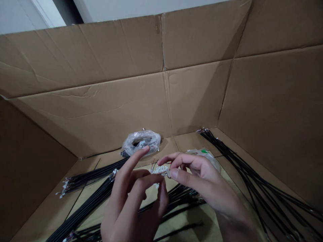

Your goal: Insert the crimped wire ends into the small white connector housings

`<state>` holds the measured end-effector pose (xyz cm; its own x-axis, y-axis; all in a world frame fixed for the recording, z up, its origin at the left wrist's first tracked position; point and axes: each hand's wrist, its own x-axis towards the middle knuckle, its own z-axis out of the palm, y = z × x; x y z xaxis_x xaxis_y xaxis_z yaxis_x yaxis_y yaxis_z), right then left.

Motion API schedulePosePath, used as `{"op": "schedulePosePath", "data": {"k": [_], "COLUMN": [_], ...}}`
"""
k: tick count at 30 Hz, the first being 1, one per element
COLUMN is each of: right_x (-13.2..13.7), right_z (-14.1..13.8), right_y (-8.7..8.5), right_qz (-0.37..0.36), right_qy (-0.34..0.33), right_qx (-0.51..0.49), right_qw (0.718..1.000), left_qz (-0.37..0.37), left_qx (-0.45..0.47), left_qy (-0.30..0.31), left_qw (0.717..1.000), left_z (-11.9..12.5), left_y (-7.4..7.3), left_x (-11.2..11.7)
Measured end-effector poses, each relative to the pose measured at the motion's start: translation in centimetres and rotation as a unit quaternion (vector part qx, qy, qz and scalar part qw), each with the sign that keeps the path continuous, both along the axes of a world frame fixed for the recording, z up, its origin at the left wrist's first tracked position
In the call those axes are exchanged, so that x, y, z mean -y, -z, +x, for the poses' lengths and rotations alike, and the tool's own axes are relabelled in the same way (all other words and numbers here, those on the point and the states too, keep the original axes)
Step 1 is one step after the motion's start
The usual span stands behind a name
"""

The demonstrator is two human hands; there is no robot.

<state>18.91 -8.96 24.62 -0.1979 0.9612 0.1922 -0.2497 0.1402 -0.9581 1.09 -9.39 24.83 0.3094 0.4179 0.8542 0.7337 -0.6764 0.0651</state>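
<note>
My left hand point(133, 201) and my right hand point(202, 181) meet over the floor of a large cardboard box point(161, 101). Between thumb and forefinger my right hand pinches a small white connector point(168, 172). My left hand has its index finger raised and its thumb and middle finger curled close to the same connector. Just behind the fingertips lies a little heap of white connectors point(158, 169) with thin red and black wire ends.
Bundles of black cables lie on the box floor: one at the left point(88, 188), one along the right wall point(247, 174), one under my hands point(184, 198). A clear plastic bag point(141, 141) sits at the back wall, another bag point(202, 153) behind my right hand.
</note>
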Motion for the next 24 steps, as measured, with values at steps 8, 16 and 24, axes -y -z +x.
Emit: {"op": "schedulePosePath", "data": {"k": [8, 16, 24], "right_x": [0.31, 0.70, 0.89], "right_z": [-0.20, -0.56, -0.63], "right_y": [0.00, -0.15, -0.06], "right_qz": [0.013, 0.055, 0.060], "right_qy": [0.029, 0.059, 0.063], "right_qx": [0.022, 0.064, 0.071], "right_qw": [0.999, 0.995, 0.994], "left_qz": [-0.008, -0.025, -0.009], "left_qx": [0.004, 0.014, 0.005], "left_qy": [-0.002, 0.007, -0.001], "left_qw": [1.000, 1.000, 1.000], "left_z": [0.12, 0.17, -0.02], "left_y": [0.32, 0.38, 0.20], "left_x": [-0.06, -0.08, 0.22]}}
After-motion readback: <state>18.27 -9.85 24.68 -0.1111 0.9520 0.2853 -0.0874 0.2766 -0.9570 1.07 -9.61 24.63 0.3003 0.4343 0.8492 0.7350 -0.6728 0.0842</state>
